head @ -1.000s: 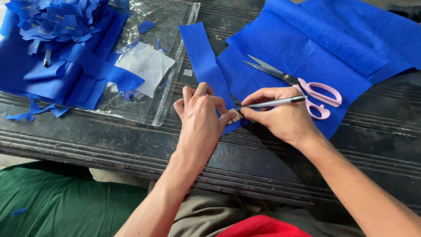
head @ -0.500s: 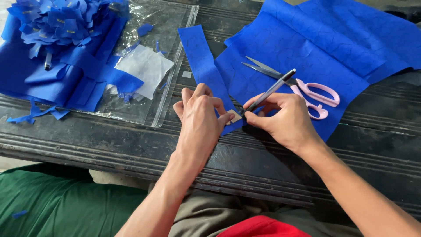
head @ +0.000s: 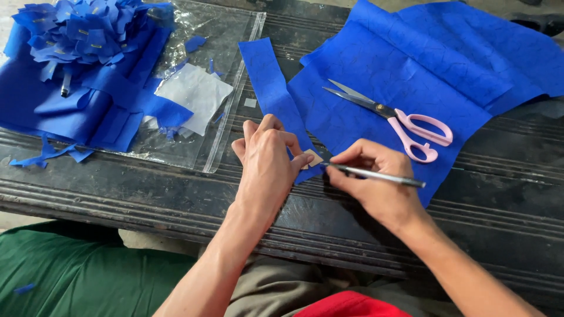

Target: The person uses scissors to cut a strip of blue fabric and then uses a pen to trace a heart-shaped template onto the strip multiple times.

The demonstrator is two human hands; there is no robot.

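Note:
A long blue paper strip (head: 271,94) lies on the dark grooved table (head: 147,188), running toward me. My left hand (head: 267,158) presses a small tan template (head: 312,158) flat on the strip's near end. My right hand (head: 376,188) grips a slim grey pen (head: 382,175), its tip touching the strip right beside the template. Pink-handled scissors (head: 405,120) rest just beyond my right hand on a large sheet of blue crinkled paper (head: 435,64).
At the back left a clear plastic sleeve (head: 229,70) holds a white paper piece (head: 197,94), folded blue sheets (head: 76,111) and a heap of cut blue shapes (head: 82,29). Blue scraps (head: 50,152) lie near the table's front edge. Green cloth (head: 64,276) is below.
My right hand swung the pen from pointing up and away to lying level, tip down at the template's edge. The left hand stayed pressing on the strip.

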